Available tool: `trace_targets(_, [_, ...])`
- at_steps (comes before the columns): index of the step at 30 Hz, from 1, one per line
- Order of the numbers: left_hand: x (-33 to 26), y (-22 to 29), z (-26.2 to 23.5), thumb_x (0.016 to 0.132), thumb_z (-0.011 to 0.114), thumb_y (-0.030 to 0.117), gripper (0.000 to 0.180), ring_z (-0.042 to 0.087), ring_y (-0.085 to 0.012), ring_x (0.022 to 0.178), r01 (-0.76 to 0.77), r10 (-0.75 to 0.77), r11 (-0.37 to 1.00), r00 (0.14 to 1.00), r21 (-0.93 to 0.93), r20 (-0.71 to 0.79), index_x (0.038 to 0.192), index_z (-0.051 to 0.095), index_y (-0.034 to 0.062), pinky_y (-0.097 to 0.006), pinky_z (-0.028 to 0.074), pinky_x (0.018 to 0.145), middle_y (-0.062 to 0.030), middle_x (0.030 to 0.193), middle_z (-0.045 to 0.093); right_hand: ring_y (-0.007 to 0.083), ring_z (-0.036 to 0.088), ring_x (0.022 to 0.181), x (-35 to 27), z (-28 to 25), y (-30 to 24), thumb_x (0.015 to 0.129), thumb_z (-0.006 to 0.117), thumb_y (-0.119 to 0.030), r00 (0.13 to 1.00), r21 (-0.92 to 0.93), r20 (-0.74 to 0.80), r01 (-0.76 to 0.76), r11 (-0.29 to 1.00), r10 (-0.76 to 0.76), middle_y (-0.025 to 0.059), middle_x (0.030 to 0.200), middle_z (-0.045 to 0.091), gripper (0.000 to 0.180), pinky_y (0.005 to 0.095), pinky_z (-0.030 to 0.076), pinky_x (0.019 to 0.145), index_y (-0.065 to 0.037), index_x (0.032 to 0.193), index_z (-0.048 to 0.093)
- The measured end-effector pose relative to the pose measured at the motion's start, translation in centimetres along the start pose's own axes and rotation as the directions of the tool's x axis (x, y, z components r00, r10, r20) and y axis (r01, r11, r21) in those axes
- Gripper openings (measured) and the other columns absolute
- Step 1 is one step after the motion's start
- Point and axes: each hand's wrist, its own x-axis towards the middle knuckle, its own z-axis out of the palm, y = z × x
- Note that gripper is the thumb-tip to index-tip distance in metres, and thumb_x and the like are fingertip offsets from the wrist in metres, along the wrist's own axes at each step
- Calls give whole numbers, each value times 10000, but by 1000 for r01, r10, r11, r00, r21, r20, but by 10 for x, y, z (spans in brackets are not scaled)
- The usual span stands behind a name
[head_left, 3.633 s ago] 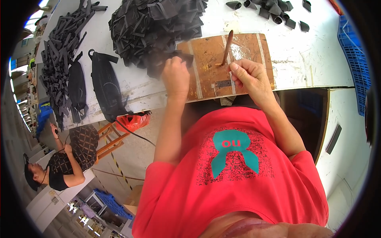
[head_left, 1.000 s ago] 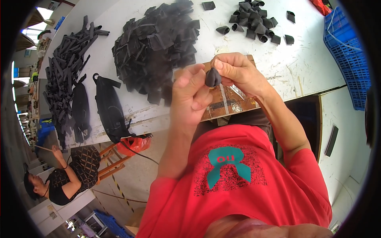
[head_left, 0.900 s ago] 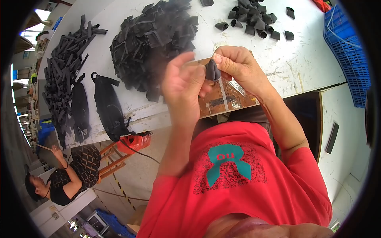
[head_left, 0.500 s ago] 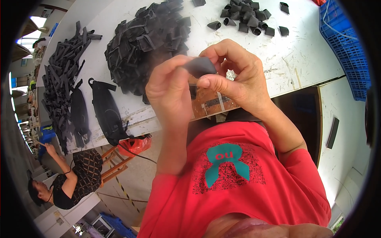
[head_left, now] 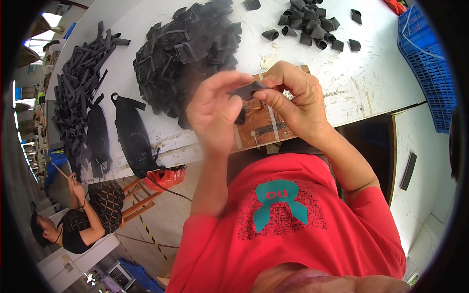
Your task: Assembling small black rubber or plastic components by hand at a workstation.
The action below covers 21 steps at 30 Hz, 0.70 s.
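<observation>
One small black piece [head_left: 248, 90] sits pinched between your two hands, raised above the brown board [head_left: 266, 128]; its long axis runs left to right, level between them. Your left hand [head_left: 215, 110] grips its left end with fingers curled, your right hand [head_left: 293, 100] pinches the right end, both equally near. Left lies one big black heap [head_left: 188, 49]; upper right, about a dozen folded loops [head_left: 312, 29].

Both hands, left [head_left: 215, 115] and right [head_left: 293, 105], pinching a small black piece [head_left: 246, 90] above a brown board [head_left: 261, 127]

Both hands raised close together, fingertips meeting. Left hand [head_left: 215, 115] pinching, fingers spread. Right hand [head_left: 295, 100] curled, thumb and forefinger pressed tight.
</observation>
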Motion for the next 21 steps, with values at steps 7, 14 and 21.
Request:
trace_targets(7, [1,0,0,784,573,2,128,556,-161,819,-8,18,978,999,209,-44,907,586,-34,-288,420,801,-127,886,601,80,492,569,11,-14,-22,730,660,-73,989,-121,149,21,992,-3,33,691,549,117,212,390,503,-7,775,575])
trace_targets(14, [-2,-6,6,793,576,6,63,518,-98,738,-69,79,977,996,200,-41,836,588,-39,-209,413,678,-62,808,581,207,509,543,5,1,4,708,658,-138,958,-271,3,277,922,-287,67,628,505,139,296,397,460,-37,741,569])
trace_targets(21, [5,0,1,780,575,-11,37,518,-98,720,-101,114,933,993,346,-17,812,574,-31,-210,412,659,-64,791,583,219,493,544,6,11,20,720,638,-144,887,-337,-93,400,852,-453,61,636,496,136,299,393,459,-48,768,555])
